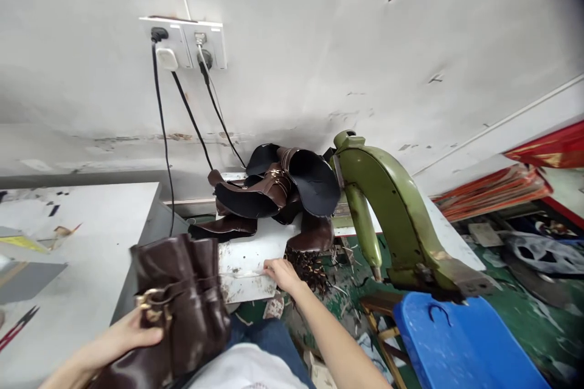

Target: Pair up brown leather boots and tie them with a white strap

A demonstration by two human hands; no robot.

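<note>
My left hand (130, 333) grips a dark brown leather boot (182, 304) with a brass buckle, held against my lap at the lower left. My right hand (281, 273) reaches forward and rests at the front edge of a small white work surface (241, 264); its fingers are curled at the edge, beside a pile of small dark bits (310, 267). Whether they pinch anything is hidden. Behind it lies a heap of brown boots (274, 194).
A green metal press machine (392, 213) stands to the right of the heap. A blue plastic seat (456, 340) is at the lower right. A grey table (77, 243) with red snips (18, 325) is on the left. Cables hang from wall sockets (187, 42).
</note>
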